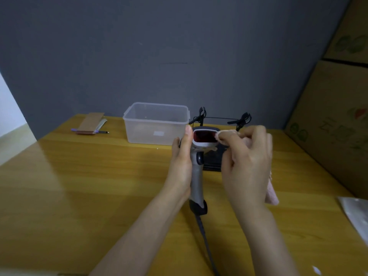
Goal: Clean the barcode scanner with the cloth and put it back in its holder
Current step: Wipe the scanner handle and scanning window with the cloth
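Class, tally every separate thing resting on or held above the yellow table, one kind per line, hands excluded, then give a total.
Barcode scanner: 1
Pink cloth: 1
Black scanner holder: 1
Clear plastic box: 1
Pen: 1
Brown notebook: 1
Silver plastic bag: 1
Total: 7

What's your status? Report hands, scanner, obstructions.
Left hand gripping scanner. Right hand pressing cloth at its red window. Holder just behind, nothing blocking it.

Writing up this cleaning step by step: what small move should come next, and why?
Probably draw the cloth leftward across the scanner's red window: the right hand presses it only at the window's right edge, while the left hand steadies the handle.
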